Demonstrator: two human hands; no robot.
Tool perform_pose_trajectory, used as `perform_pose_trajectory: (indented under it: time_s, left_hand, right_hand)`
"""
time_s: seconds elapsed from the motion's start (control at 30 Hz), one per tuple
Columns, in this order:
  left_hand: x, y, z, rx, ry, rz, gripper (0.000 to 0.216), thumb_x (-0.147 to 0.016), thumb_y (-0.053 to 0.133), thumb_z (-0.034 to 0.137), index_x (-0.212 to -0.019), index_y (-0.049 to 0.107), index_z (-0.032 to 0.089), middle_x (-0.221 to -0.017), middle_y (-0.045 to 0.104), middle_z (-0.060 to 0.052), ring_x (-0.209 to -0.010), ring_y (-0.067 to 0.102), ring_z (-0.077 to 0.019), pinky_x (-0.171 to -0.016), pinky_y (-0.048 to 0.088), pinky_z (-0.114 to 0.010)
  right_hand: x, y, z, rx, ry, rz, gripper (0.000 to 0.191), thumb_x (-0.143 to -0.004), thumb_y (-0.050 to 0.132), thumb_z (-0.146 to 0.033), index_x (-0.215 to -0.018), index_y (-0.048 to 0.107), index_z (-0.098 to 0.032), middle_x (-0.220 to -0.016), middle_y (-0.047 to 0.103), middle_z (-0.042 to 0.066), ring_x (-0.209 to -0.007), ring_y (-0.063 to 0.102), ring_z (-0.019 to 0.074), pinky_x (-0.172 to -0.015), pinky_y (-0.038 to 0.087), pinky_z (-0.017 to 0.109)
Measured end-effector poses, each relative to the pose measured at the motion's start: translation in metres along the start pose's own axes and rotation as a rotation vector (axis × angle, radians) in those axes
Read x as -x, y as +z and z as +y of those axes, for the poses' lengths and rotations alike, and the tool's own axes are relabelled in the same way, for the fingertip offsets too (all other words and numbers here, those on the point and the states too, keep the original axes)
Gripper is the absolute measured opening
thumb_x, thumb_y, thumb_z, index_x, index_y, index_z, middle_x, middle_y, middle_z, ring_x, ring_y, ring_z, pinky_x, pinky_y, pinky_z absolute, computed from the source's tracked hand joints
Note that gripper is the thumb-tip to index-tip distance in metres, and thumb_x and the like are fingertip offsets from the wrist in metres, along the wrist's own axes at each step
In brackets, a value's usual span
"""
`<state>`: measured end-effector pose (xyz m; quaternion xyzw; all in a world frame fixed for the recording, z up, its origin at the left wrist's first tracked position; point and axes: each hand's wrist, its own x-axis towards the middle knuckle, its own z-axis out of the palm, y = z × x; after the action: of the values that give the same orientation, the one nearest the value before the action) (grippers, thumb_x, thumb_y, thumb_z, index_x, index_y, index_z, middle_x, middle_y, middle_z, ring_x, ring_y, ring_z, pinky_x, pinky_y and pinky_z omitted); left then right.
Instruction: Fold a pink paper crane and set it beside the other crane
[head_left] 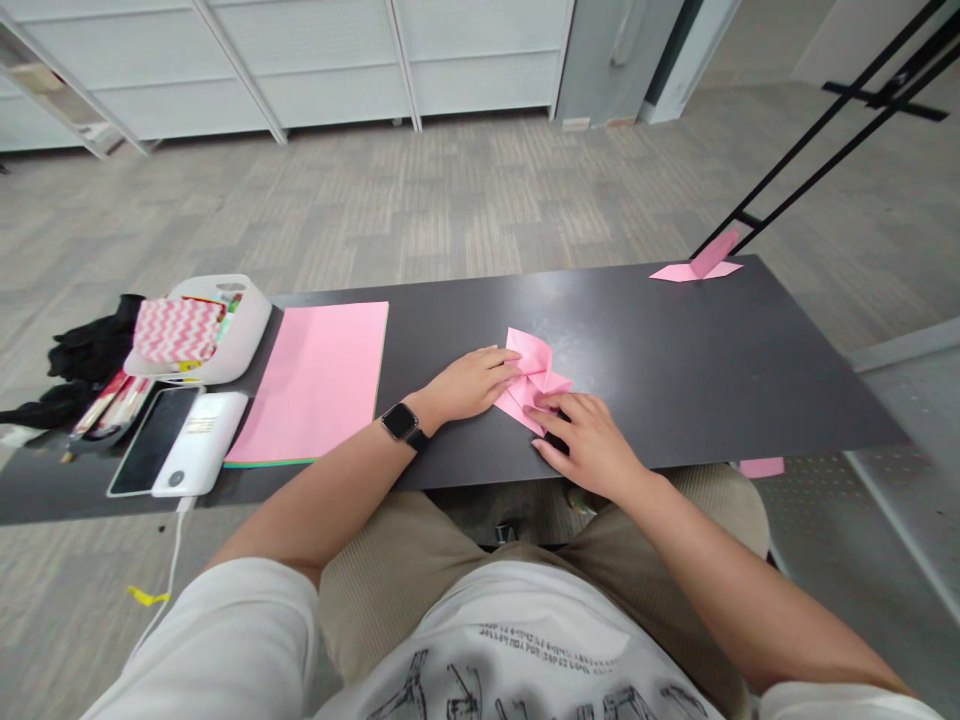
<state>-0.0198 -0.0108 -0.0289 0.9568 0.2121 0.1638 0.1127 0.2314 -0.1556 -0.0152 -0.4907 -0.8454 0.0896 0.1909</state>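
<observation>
A partly folded piece of pink paper [531, 352] lies on the dark table [637, 370] in front of me, with creases and raised flaps. My left hand [474, 382] rests on its left side, fingers stretched out flat over the paper. On the lower right side of the same paper is my right hand [589, 435], its thumb and fingers bent around the edge and a flap. Parts of the paper are hidden under my fingers.
To the left lies a stack of pink sheets [319, 370]. Beyond it are a white basket [251, 325], a phone [154, 440], a white power bank [199, 445] with a cable, and black cloth [94, 345]. A folded pink paper shape [694, 270] sits at the far right edge.
</observation>
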Motion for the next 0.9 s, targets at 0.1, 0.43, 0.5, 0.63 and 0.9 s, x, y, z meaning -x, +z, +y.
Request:
perform_pose_trajectory:
  time_s: [0.1,0.43,0.5,0.63,0.9]
  left_hand:
    - [0.0,-0.002,0.0,-0.016,0.037,-0.016,0.039,-0.113,0.046,0.025,-0.142,0.071,0.019,-0.154,0.066,-0.015,-0.143,0.062,-0.026,-0.13,0.043,-0.056]
    - [0.001,-0.006,0.006,-0.048,0.039,-0.054,0.041,-0.112,0.053,0.033,-0.148,0.067,0.02,-0.156,0.062,-0.016,-0.146,0.059,-0.0283,-0.133,0.038,-0.057]
    - [0.001,-0.005,0.006,-0.059,0.038,-0.057,0.045,-0.111,0.053,0.033,-0.154,0.063,0.021,-0.157,0.061,-0.016,-0.147,0.057,-0.0296,-0.132,0.038,-0.058]
    - [0.0,-0.005,0.008,-0.107,0.028,-0.05,0.045,-0.111,0.053,0.036,-0.153,0.064,0.023,-0.153,0.062,-0.015,-0.144,0.058,-0.0319,-0.13,0.04,-0.058]
    - [-0.003,-0.006,0.014,-0.109,0.039,-0.028,0.048,-0.112,0.05,0.04,-0.153,0.064,0.021,-0.149,0.065,-0.015,-0.139,0.056,-0.0326,-0.126,0.041,-0.053]
  right_hand:
    - [0.0,0.0,0.001,0.001,-0.003,-0.001,0.04,-0.104,0.067,-0.036,-0.143,0.072,-0.026,-0.137,0.071,0.015,-0.125,0.063,0.0343,-0.107,0.047,0.055]
    - [0.0,-0.002,0.0,0.027,-0.01,-0.02,0.039,-0.105,0.065,-0.037,-0.141,0.073,-0.025,-0.132,0.071,0.016,-0.12,0.064,0.0335,-0.103,0.047,0.052]
    - [0.001,-0.003,0.0,0.032,-0.014,-0.017,0.038,-0.105,0.065,-0.037,-0.14,0.073,-0.025,-0.133,0.071,0.016,-0.119,0.064,0.0335,-0.102,0.047,0.052]
    - [0.001,-0.003,0.001,0.024,-0.016,-0.017,0.039,-0.105,0.066,-0.036,-0.142,0.073,-0.027,-0.135,0.071,0.015,-0.118,0.064,0.0338,-0.103,0.047,0.054]
    - [0.002,-0.006,0.011,0.031,-0.049,0.011,0.037,-0.106,0.063,-0.036,-0.14,0.075,-0.025,-0.119,0.073,0.015,-0.115,0.064,0.0332,-0.102,0.047,0.053]
